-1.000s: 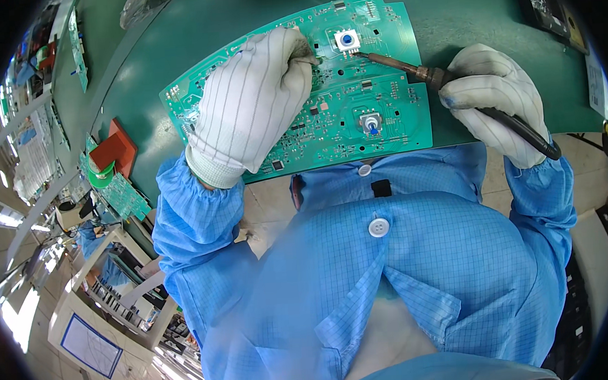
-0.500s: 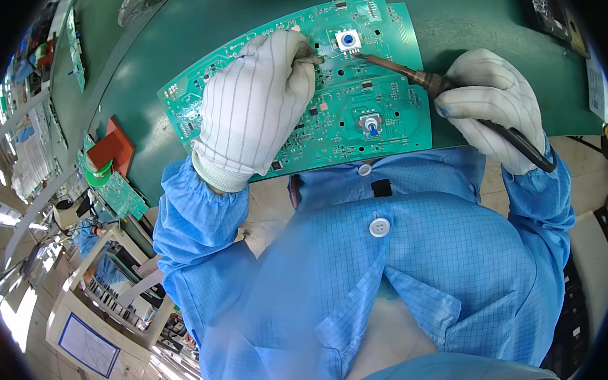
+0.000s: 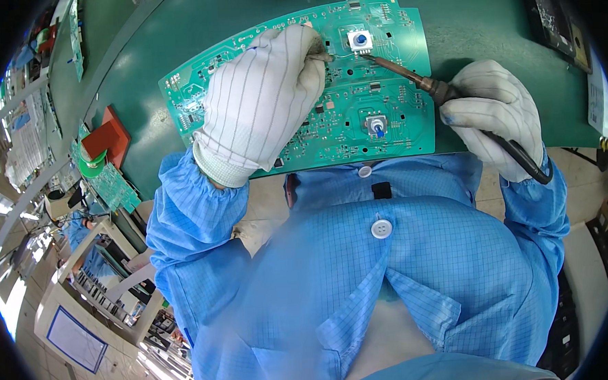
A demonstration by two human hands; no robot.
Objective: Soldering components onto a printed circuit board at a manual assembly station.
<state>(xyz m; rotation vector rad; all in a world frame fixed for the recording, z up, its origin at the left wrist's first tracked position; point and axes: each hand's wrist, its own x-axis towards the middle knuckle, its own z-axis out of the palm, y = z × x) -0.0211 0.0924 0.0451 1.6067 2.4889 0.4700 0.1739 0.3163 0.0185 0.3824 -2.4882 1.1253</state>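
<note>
A large green circuit board (image 3: 398, 89) lies on the table in front of me. Two white rotary encoders with blue centres stand on its right part, an upper encoder (image 3: 360, 41) and a lower encoder (image 3: 376, 125). My right hand (image 3: 492, 115), in a striped white glove, is closed round a soldering iron (image 3: 418, 81). The iron's tip is at the pins along the upper encoder's lower edge. Over the board's left part rests my gloved left hand (image 3: 265, 99), its darkened fingertips pinched just left of that encoder. Whatever they hold is too small to name.
A green mat (image 3: 474, 16) covers the table. Left of the board are a red-brown block (image 3: 109, 138), a green round item (image 3: 93, 165) and a smaller circuit board (image 3: 116, 189). A dark flat device (image 3: 549, 12) sits at the far right. The iron's cable (image 3: 522, 158) passes under my right hand.
The board and my left hand appear slightly further right in the picture, and my right hand slightly lower. The iron's tip stays at the upper encoder's pins, and both grips look the same.
</note>
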